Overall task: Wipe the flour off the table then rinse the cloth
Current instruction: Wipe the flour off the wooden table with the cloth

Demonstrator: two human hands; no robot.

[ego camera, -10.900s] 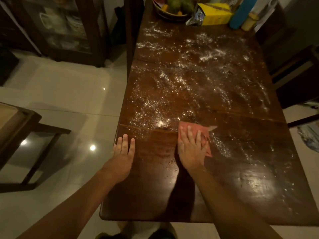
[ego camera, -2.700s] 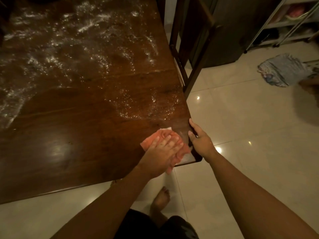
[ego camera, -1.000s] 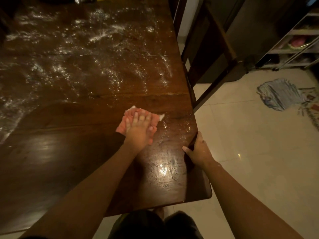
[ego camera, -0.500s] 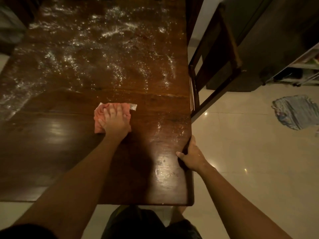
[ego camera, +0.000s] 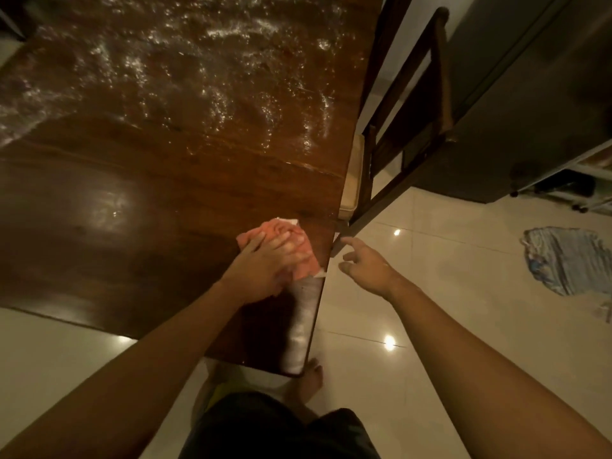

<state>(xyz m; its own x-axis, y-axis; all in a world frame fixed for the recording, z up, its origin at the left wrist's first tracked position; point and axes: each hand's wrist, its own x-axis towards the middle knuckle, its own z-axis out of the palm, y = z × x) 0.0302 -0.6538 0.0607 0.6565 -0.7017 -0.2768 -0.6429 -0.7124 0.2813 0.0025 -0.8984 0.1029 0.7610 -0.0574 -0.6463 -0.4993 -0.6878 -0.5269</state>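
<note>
Pink cloth (ego camera: 281, 228) bunched at table (ego camera: 132, 260) edge; flour (ego camera: 231, 61) dusts far half.

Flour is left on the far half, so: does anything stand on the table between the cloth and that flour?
Nothing visible does. Only bare table lies between the pink cloth, pressed under the left hand, and the flour. The chair stands beside the table's right edge, off that path.

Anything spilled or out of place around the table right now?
Flour is scattered over the far half of the table, and a pale band of it lies along the right edge, by the cloth. A crumpled rag lies on the floor, right.
</note>
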